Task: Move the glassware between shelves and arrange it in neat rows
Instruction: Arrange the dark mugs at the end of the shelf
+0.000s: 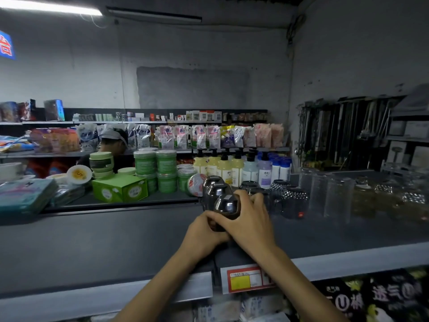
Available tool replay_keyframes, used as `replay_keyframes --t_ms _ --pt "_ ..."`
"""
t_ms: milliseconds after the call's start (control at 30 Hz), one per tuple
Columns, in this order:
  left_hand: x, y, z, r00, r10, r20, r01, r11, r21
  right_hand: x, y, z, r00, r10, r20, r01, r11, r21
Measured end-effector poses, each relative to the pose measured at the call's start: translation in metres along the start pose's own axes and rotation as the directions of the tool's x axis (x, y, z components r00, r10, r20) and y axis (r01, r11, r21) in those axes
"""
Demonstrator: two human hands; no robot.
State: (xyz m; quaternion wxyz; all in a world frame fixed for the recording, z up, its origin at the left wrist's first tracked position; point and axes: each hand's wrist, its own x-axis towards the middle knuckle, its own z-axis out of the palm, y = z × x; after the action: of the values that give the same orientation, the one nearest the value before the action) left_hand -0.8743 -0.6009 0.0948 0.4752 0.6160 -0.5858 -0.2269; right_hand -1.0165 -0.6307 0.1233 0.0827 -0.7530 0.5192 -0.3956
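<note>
Dark, glossy glass is at the centre of this shop scene: an upturned dark glass (226,204) is clasped by both hands on a grey shelf (116,240). The left hand (204,228) curls round its lower part from the left. The right hand (250,219) wraps over its right side, with the thumb laid across the front. Both hands have a closed grip on this one glass, which stands on the shelf well back from its front edge.

Directly beyond the grip, two matching glasses (216,188) stand upturned one behind the other, in line with the held one. Just right of the grip are cut-pattern glasses (293,201), also upturned. Further right again are tall clear tumblers (337,196), blurred in dim light.

Beyond and left of the grip, on the far side of the shelf, are stacked green jars (166,161) and a green box (120,189). Straight beyond the grip is a row of pump bottles (224,168). Further back on the left, a person in a cap (113,140) is partly hidden by these goods.

Below the grip, under the right forearm, a red and yellow price tag (246,278) sits on the shelf's front rail. Lower and to the right are dark printed packets (383,296).
</note>
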Motion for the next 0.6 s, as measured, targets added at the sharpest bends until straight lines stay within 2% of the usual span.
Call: replay_keyframes --t_ms 100,167,233,433,600 --pt "-0.003 -0.004 -0.002 0.999 -0.034 0.005 0.034 0.996 -0.082 -0.001 0.009 -0.006 0.993 -0.007 0.117 -0.030 0.949 0.313" --pt "-0.003 -0.009 0.000 0.997 -0.070 -0.031 0.065 0.986 -0.152 -0.001 0.014 -0.009 0.984 -0.022 0.177 -0.080 0.835 0.544" --pt "-0.002 -0.016 0.002 0.995 -0.087 -0.053 0.076 0.980 -0.184 0.000 0.020 -0.007 0.981 -0.013 0.194 -0.121 0.737 0.665" --pt "-0.001 -0.018 0.003 0.999 -0.019 -0.050 0.012 0.991 -0.132 0.000 0.035 0.007 0.995 0.013 0.101 -0.078 0.726 0.683" --pt "-0.004 -0.014 0.005 0.998 0.010 -0.069 -0.016 0.995 -0.094 0.000 0.041 0.010 0.993 0.007 0.120 -0.089 0.710 0.699"
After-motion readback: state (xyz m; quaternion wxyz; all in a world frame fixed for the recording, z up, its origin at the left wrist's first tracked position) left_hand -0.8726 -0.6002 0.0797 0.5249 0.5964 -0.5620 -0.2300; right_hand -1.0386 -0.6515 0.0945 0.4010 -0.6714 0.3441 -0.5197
